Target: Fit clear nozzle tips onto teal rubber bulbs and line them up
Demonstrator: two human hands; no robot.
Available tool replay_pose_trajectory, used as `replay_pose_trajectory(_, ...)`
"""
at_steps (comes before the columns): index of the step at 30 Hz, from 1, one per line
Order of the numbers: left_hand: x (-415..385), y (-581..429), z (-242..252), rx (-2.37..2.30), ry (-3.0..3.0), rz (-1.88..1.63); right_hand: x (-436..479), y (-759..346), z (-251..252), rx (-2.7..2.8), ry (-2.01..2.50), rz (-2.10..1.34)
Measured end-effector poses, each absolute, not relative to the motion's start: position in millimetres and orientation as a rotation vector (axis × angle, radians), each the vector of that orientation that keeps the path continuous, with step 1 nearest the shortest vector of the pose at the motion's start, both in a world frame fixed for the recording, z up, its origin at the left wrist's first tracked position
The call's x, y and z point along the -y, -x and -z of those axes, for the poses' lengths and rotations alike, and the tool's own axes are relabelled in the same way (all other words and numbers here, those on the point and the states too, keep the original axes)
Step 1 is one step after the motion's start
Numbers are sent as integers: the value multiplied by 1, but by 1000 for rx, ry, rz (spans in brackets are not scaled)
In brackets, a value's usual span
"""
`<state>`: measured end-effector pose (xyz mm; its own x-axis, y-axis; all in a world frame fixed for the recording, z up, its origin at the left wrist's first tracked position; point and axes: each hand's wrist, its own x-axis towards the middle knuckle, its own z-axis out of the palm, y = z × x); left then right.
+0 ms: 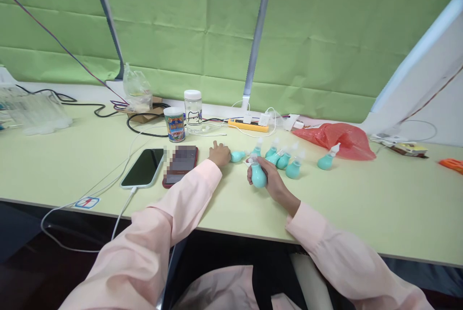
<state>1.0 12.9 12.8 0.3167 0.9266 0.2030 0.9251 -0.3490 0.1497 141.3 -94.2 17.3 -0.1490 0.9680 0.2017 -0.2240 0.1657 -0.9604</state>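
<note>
My right hand (273,179) is closed around a teal squeeze bulb (258,175) with a clear nozzle, its round end facing me. The bulb is held just above the table. Palm down, my left hand (219,154) rests on the tabletop with its fingers apart. Right beside it, another teal bulb (237,156) lies on its side, its nozzle pointing right; whether the fingers touch it is hard to see. Past my right hand is a cluster of similar teal bulbs (292,169) with clear tips. One more bulb (324,162) leans farther right.
Two phones (143,168) (181,167) lie to the left, one on a white cable. A printed canister (174,125), a lidded jar (193,110) and a yellow power strip (248,126) stand behind. A red plastic bag (336,139) lies back right, clear plastic pieces (39,112) far left.
</note>
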Motion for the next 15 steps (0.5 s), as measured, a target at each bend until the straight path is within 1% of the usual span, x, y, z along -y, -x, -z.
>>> replay_pose_trajectory(2,-10,-3,-19,-1767,-2553,-497,95,-141,-19,1257,833,-1254)
replay_pose_trajectory(4,-4,-5,-28,-1689,-2552,-671,95,-141,-21,1262,838,-1205)
replay_pose_trajectory(5,1,-7,-32,-1512,-2467,-926,96,-141,-21,1268,842,-1177)
replay_pose_trajectory(7,13,-9,-38,-1087,-2199,-1175,95,-141,-21,1289,859,-1128)
replay_pose_trajectory(10,36,-11,-38,-711,-1683,-1220,95,-141,-18,1364,918,-1087)
replay_pose_trajectory(13,52,-8,-34,-613,-1288,-1210,95,-142,-13,1478,992,-931)
replay_pose_trajectory(15,56,-2,-31,-593,-1156,-1151,95,-142,-10,1535,1044,-766)
